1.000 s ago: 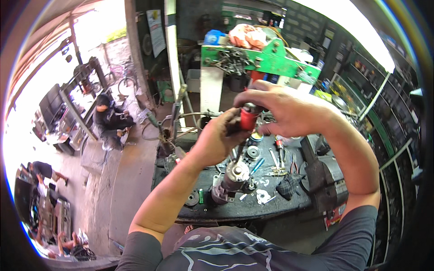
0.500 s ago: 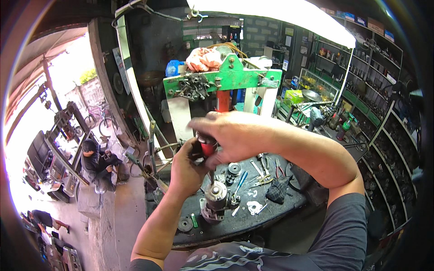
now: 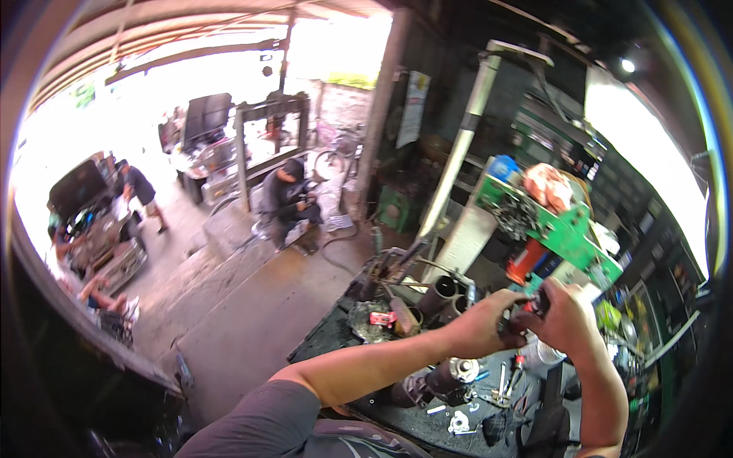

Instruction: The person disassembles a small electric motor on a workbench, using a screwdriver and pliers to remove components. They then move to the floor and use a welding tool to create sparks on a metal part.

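My left hand [image 3: 482,327] and my right hand [image 3: 566,317] are close together above the workbench [image 3: 351,408]. Their fingers curl round a small dark and red piece [image 3: 539,303], mostly hidden by the fingers, so its kind is unclear. On the bench below my left forearm is a dark cylindrical motor [image 3: 443,379] with a silver end cap. To the right of the motor lie a red-handled tool [image 3: 520,360], pliers [image 3: 500,398] and a pale flat metal part [image 3: 459,423].
A green press frame [image 3: 561,238] with rags on top stands beyond my hands. Dark metal tubes [image 3: 437,296] and a red box [image 3: 382,318] occupy the bench's far left. A person [image 3: 287,202] sits on the left; another [image 3: 140,191] stands near open-bonnet vehicles.
The view has swung left, bringing in more of the open yard. Both hands have left the spot over the motor's end, where they held a red tool, and now meet farther right.
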`<state>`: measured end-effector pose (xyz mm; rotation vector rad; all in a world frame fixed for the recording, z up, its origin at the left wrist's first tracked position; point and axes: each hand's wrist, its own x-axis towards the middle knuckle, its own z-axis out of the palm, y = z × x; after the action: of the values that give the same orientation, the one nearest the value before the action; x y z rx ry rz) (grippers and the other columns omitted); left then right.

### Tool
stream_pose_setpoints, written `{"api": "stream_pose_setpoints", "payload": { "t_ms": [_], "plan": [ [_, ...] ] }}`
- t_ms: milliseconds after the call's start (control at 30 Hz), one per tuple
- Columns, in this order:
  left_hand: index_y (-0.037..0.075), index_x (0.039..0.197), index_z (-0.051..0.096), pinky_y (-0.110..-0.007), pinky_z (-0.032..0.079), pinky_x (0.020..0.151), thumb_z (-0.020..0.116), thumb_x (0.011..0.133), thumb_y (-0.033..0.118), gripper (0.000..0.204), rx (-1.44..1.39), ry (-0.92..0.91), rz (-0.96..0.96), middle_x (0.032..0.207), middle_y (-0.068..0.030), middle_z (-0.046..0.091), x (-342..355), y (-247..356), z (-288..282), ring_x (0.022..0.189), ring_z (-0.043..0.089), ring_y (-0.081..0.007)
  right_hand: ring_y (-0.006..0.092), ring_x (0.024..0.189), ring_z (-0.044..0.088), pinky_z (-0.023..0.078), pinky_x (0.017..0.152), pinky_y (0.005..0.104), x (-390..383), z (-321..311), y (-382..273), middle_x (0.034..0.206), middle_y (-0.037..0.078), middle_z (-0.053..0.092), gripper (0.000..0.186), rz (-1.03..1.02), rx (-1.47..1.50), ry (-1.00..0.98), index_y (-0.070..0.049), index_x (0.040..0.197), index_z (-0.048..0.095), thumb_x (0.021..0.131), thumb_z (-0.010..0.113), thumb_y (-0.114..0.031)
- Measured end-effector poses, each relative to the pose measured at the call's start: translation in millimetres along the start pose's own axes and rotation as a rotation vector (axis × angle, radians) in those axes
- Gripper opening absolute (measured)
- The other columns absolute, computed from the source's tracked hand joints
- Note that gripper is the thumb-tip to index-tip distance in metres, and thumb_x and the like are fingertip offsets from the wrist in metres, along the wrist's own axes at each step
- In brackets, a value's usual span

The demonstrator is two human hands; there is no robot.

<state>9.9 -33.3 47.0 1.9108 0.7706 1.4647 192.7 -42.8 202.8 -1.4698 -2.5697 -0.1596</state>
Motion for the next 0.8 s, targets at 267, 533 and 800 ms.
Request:
{"api": "stream_pose_setpoints", "payload": {
  "t_ms": [267,533,800],
  "plan": [
    [0.003,0.155,0.055,-0.045,0.053,0.114,0.084,0.097,0.015,0.066,-0.022,0.000,0.038,0.146,-0.0255,0.067,-6,-8,-4,0.129,0.071,-0.0372,0.0427,0.106,0.077,0.060,0.091,0.0510,4,3,-8,0.108,0.023,0.077,0.070,0.005,0.067,0.020,-0.006,0.136,0.069,0.080,0.098,-0.037],
    [0.003,0.160,0.050,-0.037,0.058,0.107,0.080,0.098,-0.002,0.068,-0.498,0.012,-0.177,0.135,-0.0135,0.075,-11,-18,9,0.123,0.073,-0.0222,0.0466,0.108,0.073,0.060,0.093,0.0526,5,2,1,0.110,0.023,0.071,0.051,-0.122,0.074,-0.047,0.000,0.124,0.069,0.090,0.090,-0.033],
    [0.008,0.161,0.056,-0.043,0.059,0.105,0.077,0.098,0.002,0.066,-0.268,0.122,-0.181,0.134,-0.0214,0.077,-10,-20,11,0.118,0.077,-0.0353,0.0446,0.124,0.070,0.058,0.105,0.0527,3,5,-5,0.131,0.020,0.070,0.060,-0.270,0.142,0.051,-0.008,0.141,0.067,0.088,0.091,-0.019]
  ]
}}
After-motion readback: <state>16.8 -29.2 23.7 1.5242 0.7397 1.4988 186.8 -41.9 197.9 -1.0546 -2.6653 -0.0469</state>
